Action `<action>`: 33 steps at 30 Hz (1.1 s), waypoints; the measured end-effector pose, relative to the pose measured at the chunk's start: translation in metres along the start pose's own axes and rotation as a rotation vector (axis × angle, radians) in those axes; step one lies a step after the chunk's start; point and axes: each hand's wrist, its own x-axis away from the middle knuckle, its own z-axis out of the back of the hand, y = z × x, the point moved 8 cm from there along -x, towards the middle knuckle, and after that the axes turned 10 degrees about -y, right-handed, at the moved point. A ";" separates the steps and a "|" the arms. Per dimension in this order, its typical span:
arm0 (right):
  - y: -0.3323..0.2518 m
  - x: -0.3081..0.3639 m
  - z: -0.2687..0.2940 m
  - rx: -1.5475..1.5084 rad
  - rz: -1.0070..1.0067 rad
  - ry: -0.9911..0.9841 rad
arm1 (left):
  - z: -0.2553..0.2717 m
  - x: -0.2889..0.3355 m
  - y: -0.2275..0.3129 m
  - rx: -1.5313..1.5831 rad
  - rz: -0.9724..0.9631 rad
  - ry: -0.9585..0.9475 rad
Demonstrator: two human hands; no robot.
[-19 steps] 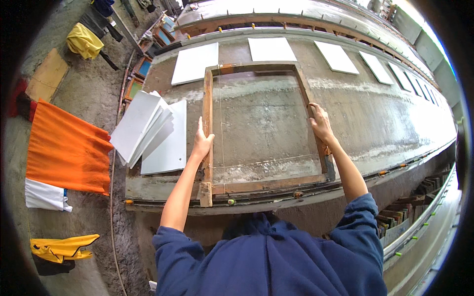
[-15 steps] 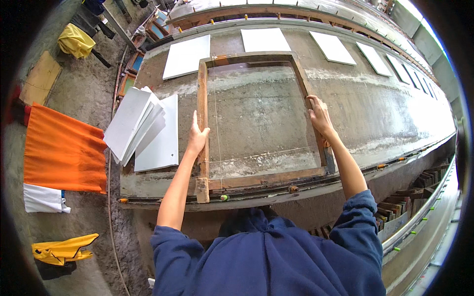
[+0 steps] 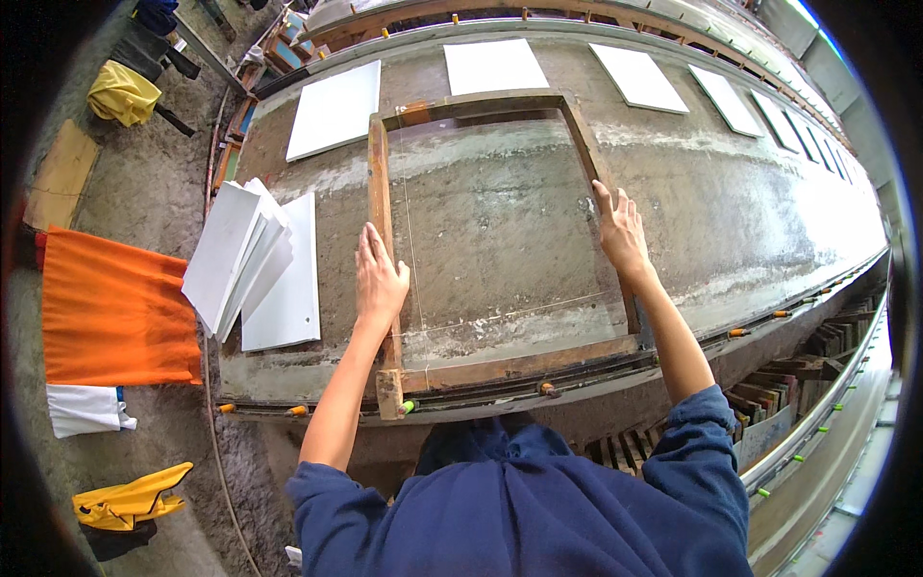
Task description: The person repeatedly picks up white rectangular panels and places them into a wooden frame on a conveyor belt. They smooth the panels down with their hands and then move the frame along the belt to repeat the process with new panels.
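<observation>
Before me lies a wooden screen-printing frame (image 3: 510, 367) with a sheer mesh, thin thread lines crossing it, over a long grey table. My left hand (image 3: 381, 281) is on its left rail, fingers long and close together, thumb toward the inner side. On the right rail, my right hand (image 3: 622, 233) has its fingers bent over the wood. Left of the frame, a fanned stack of white sheets (image 3: 231, 255) rests partly on a flat white panel (image 3: 296, 288).
A row of white panels (image 3: 495, 67) runs along the table's far side toward the right. Small clamps or stops (image 3: 548, 389) line the near rail. An orange cloth (image 3: 117, 308) hangs at left, with yellow garments beyond and below. Wooden slats (image 3: 769, 389) stand under the table at right.
The frame has shifted slightly right along the table, its near left corner closer to the green stop. My left hand's fingers have moved farther over the rail. The whole view has swung a little.
</observation>
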 end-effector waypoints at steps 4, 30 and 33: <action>-0.001 -0.004 -0.008 0.073 -0.012 -0.055 | 0.002 0.000 0.006 -0.132 -0.019 -0.044; -0.544 -0.177 -0.022 -0.811 0.342 -0.137 | 0.162 0.100 -0.354 0.288 0.379 0.390; -0.554 -0.171 -0.003 -0.849 0.403 0.091 | 0.164 0.097 -0.352 0.264 0.366 0.397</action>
